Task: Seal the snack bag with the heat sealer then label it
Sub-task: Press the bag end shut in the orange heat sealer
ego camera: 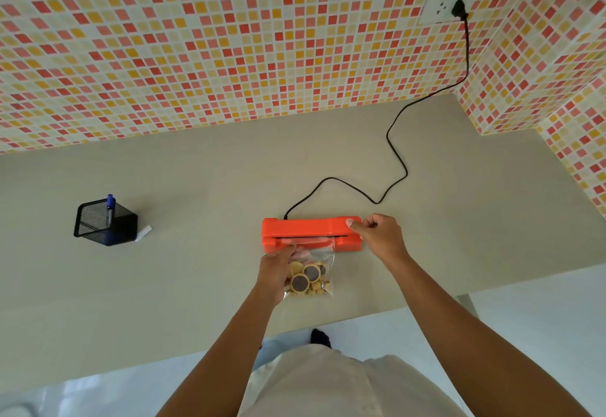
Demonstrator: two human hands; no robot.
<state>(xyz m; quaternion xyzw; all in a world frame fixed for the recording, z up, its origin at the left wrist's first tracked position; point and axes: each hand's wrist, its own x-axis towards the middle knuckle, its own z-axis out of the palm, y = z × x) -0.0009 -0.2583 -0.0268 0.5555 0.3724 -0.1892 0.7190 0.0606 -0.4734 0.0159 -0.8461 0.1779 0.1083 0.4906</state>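
At the left of the counter [196,187] a mesh cup [105,221] holds a blue pen [110,208], with a white label [144,232] lying just beside it. The left hand [277,270] grips the clear bag [313,274] of round snacks by its left side, the bag's top edge fed into the slot of the orange sealer [311,234]. The right hand [380,234], fingers curled, rests its thumb on the sealer's right end; a black cord [396,157] runs to the wall socket [441,8].

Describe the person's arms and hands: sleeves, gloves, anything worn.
Both forearms are bare as far as the view shows, with no sleeves in sight. The left hand and right hand wear no gloves; no rings, watch or wristbands are visible.
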